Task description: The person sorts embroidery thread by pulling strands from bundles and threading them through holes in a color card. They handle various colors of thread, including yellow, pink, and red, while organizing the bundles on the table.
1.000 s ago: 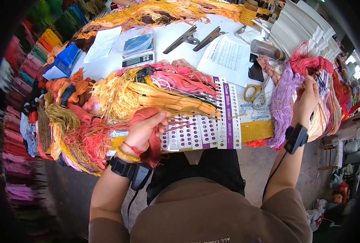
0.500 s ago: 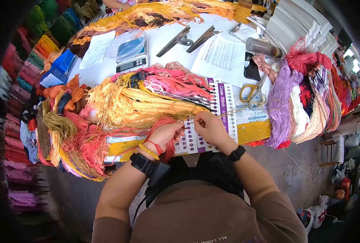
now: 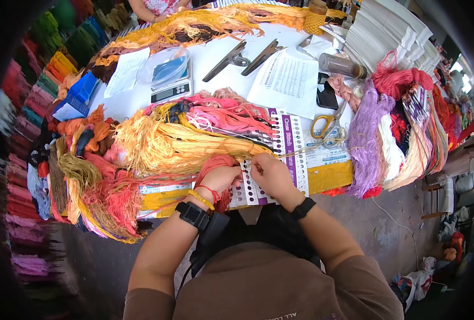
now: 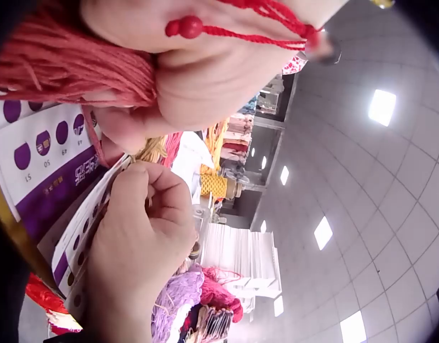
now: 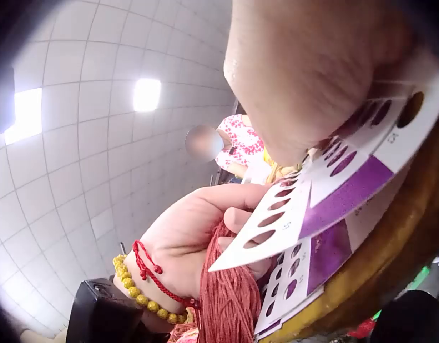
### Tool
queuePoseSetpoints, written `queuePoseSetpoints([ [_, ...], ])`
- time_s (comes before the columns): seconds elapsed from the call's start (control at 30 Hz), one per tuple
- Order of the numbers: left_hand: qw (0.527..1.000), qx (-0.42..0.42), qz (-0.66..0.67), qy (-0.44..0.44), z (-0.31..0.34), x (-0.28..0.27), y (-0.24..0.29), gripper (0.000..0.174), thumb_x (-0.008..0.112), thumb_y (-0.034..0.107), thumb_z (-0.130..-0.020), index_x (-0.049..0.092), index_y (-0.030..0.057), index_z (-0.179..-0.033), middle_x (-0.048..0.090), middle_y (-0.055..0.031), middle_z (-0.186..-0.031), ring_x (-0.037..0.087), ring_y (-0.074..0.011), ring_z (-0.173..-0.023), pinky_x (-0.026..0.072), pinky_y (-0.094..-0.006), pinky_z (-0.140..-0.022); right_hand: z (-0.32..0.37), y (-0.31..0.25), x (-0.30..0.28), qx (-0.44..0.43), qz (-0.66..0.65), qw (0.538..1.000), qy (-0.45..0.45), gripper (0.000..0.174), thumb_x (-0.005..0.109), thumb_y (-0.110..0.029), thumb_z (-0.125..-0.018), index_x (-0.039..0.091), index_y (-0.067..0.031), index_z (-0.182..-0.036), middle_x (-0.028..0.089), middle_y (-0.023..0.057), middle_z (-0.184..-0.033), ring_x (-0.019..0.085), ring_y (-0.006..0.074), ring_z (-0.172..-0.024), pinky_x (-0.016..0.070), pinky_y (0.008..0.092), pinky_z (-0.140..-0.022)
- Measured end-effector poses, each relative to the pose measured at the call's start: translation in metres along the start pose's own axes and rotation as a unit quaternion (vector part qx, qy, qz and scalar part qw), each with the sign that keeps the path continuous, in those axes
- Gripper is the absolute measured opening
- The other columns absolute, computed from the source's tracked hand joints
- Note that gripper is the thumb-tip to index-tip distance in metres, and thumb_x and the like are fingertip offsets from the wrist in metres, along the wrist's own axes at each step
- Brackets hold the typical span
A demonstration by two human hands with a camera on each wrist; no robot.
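- While the left hand [image 3: 218, 178] sits at the near edge of the bench [image 3: 215, 45], its fingers are clenched round a coral thread skein [image 3: 215, 162], which hangs down over the wrist
- The right hand [image 3: 269, 173] is just beside the left, knuckles up, with its fingers curled and pinching the near edge of the punched card [image 3: 290, 138]
- The punched card, white with a purple stripe and rows of holes, lies at the middle of the bench's near edge; its near end is lifted off the bench between the two hands
- In the right wrist view the card's lifted edge touches the left thumb, with the coral skein just under it
- A thick bundle of yellow threads [image 3: 183, 144] lies across the card's left part, with pink threads [image 3: 231, 114] behind it
- Yellow-handled scissors [image 3: 326, 121] lie to the right of the card, near a purple skein [image 3: 362, 138] that drapes over the right edge
- Toward the far side stand a digital scale [image 3: 170, 92], two metal clips [image 3: 247, 56] and a printed sheet [image 3: 290, 77]
- A stack of white cards [image 3: 391, 32] fills the far right corner
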State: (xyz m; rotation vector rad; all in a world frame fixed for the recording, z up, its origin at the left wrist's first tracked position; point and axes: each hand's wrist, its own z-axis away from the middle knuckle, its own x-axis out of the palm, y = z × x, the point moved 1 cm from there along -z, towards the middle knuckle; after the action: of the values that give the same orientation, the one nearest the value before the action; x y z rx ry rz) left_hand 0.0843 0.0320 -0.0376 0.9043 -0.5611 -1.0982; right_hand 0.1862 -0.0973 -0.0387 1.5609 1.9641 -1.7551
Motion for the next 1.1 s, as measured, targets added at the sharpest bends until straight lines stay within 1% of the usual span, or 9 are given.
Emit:
queuePoseSetpoints([
  [0.47,0.997,-0.052,-0.035,-0.036,-0.011,-0.006,0.003,0.020,0.048,0.018,-0.083,0.057,0.0046,-0.072,0.052,-0.0009,-0.058,0.047,-0.0084,-0.048,0.0350,-0.0216,-0.045,0.002,-0.003,0.001,-0.045,0.028,0.999,0.005,0.010,0.059,-0.013,-0.073,0.055,-0.0086,-0.082,0.056,0.0097,-0.076,0.057,0.0295,-0.068,0.0458,0.0384,-0.057],
  [0.67,0.998,-0.052,-0.037,0.013,-0.004,0.000,0.006,0.018,0.049,0.018,-0.081,0.057,0.0053,-0.071,0.052,-0.0005,-0.057,0.046,-0.0087,-0.047,0.0341,-0.0222,-0.043,0.002,-0.003,0.001,-0.041,0.022,0.999,-0.009,0.012,0.059,-0.014,-0.074,0.056,-0.0089,-0.084,0.057,0.0094,-0.077,0.058,0.0294,-0.069,0.0462,0.0386,-0.058],
  [0.77,0.999,-0.006,-0.051,0.016,0.009,-0.002,0.009,0.018,0.049,0.020,-0.082,0.058,0.0069,-0.073,0.052,0.0002,-0.059,0.045,-0.0079,-0.048,0.0328,-0.0210,-0.044,0.003,-0.004,0.000,-0.027,0.001,1.000,-0.006,0.013,0.058,-0.014,-0.074,0.055,-0.0082,-0.085,0.057,0.0101,-0.078,0.058,0.0297,-0.070,0.0465,0.0389,-0.059],
  [0.83,0.996,0.081,-0.013,0.041,0.015,-0.016,0.004,0.018,0.049,0.021,-0.083,0.058,0.0087,-0.073,0.051,0.0014,-0.061,0.044,-0.0072,-0.049,0.0312,-0.0199,-0.045,0.003,-0.003,0.002,-0.031,0.026,0.999,0.002,0.014,0.058,-0.014,-0.074,0.055,-0.0076,-0.087,0.057,0.0109,-0.079,0.058,0.0299,-0.070,0.0467,0.0390,-0.059],
  [0.9,0.998,0.050,0.017,0.022,0.032,-0.024,0.014,0.017,0.050,0.021,-0.084,0.057,0.0082,-0.076,0.048,0.0018,-0.059,0.041,-0.0063,-0.050,0.0293,-0.0186,-0.046,0.003,-0.002,0.003,-0.030,0.036,0.999,-0.007,0.014,0.057,-0.013,-0.075,0.055,-0.0074,-0.087,0.057,0.0111,-0.080,0.058,0.0300,-0.070,0.0469,0.0388,-0.059],
  [0.97,0.973,0.053,0.215,-0.064,0.048,-0.024,0.022,0.014,0.051,0.021,-0.085,0.056,0.0078,-0.083,0.047,0.0011,-0.060,0.037,-0.0058,-0.050,0.0276,-0.0189,-0.045,0.002,-0.001,0.003,-0.031,0.047,0.998,-0.016,0.014,0.057,-0.013,-0.075,0.056,-0.0073,-0.087,0.057,0.0114,-0.080,0.058,0.0300,-0.070,0.0471,0.0387,-0.060],
  [1.0,0.955,0.080,0.270,-0.090,0.052,-0.023,0.022,0.018,0.051,0.023,-0.086,0.058,0.0070,-0.092,0.045,0.0014,-0.058,0.037,-0.0056,-0.049,0.0248,-0.0187,-0.044,0.002,-0.001,0.004,-0.038,0.051,0.998,-0.011,0.013,0.057,-0.013,-0.075,0.056,-0.0068,-0.087,0.057,0.0114,-0.080,0.058,0.0294,-0.070,0.0468,0.0379,-0.059],
  [1.03,0.955,0.080,0.271,-0.089,0.053,-0.022,0.023,0.018,0.051,0.023,-0.086,0.058,0.0070,-0.092,0.045,0.0014,-0.058,0.037,-0.0056,-0.049,0.0248,-0.0187,-0.044,0.002,-0.001,0.004,-0.046,0.057,0.997,-0.007,0.012,0.057,-0.012,-0.076,0.056,-0.0063,-0.087,0.056,0.0115,-0.080,0.058,0.0288,-0.069,0.0465,0.0371,-0.059],
  [1.1,0.941,0.061,0.289,-0.164,0.054,-0.018,0.025,0.030,0.047,0.025,-0.089,0.051,0.0077,-0.113,0.051,-0.0002,-0.072,0.036,-0.0055,-0.051,0.0268,-0.0183,-0.046,0.003,-0.001,-0.001,-0.021,-0.014,1.000,-0.009,0.011,0.057,-0.011,-0.077,0.056,-0.0057,-0.086,0.056,0.0114,-0.079,0.057,0.0278,-0.068,0.0459,0.0360,-0.058],
])
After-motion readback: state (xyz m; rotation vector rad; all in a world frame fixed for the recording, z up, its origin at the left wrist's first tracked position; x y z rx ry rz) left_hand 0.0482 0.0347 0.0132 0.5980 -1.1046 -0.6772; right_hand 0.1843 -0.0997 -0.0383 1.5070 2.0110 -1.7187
